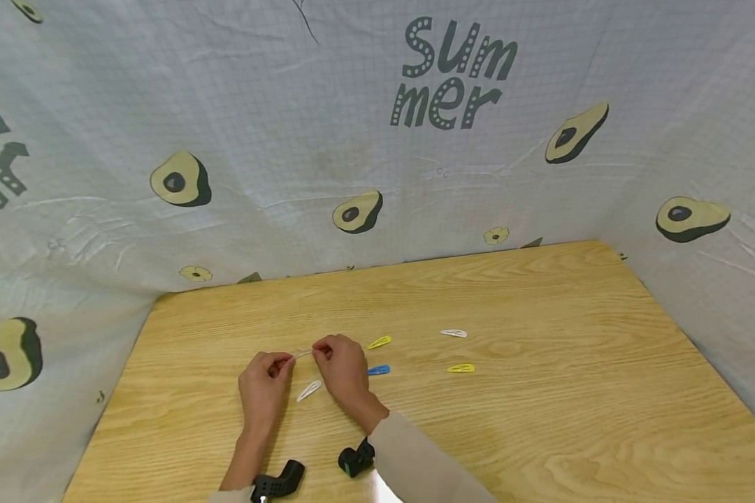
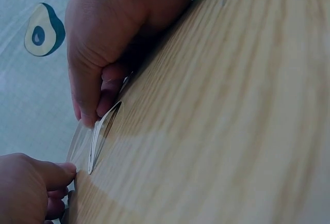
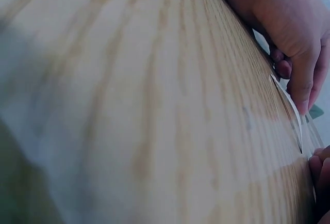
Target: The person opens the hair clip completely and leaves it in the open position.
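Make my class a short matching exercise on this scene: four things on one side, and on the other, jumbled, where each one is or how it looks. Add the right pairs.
Things
1. Blue clip
2. Clear piece
3. Nearer white clip
4. Backdrop cloth

Places and looks
A. Printed with avocados
B. Pinched by the left hand and the right hand
C. On the table, to the right of both hands
D. Lying between the hands

Pairs: 1-C, 2-B, 3-D, 4-A

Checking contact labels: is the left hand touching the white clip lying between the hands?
Apart: the head view shows wooden tabletop between the left hand and the white clip.
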Tool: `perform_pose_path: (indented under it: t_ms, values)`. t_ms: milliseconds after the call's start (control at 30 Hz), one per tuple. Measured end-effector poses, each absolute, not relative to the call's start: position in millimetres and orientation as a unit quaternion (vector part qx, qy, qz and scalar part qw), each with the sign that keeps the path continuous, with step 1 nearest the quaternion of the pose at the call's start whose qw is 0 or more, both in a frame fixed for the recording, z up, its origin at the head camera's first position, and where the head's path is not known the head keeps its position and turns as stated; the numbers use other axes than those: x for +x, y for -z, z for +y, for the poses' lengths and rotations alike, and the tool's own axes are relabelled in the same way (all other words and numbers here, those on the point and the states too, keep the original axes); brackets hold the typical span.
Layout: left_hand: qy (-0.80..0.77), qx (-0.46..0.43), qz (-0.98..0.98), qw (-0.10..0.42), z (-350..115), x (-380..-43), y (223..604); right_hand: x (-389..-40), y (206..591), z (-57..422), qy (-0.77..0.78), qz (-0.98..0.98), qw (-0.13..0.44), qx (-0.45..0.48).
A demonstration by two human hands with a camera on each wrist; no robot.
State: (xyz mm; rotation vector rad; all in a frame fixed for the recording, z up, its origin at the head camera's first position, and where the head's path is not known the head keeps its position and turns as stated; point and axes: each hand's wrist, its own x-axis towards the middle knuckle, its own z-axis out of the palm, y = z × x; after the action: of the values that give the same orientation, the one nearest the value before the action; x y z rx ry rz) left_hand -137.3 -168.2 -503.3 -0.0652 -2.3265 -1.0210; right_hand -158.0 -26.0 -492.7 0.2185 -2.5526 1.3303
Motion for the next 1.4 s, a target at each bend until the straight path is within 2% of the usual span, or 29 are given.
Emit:
perform_pose_path:
  t_ms: [933, 1133, 1400]
  values:
    - [0.420, 0.013, -0.871, 0.254, -174.1, -146.1, 500.1, -164.7, 487.9, -32.0, -0.439, -0.886, 0.133, 0.070]
    - [0.449, 0.037, -0.862, 0.234, -173.1, -143.9, 497.8, -163.3, 485.1, -31.5, -0.448, -0.883, 0.118, 0.071]
    - [0.482, 0.076, -0.837, 0.249, -169.6, -136.7, 494.2, -157.5, 471.8, -30.2, -0.516, -0.848, 0.107, 0.054]
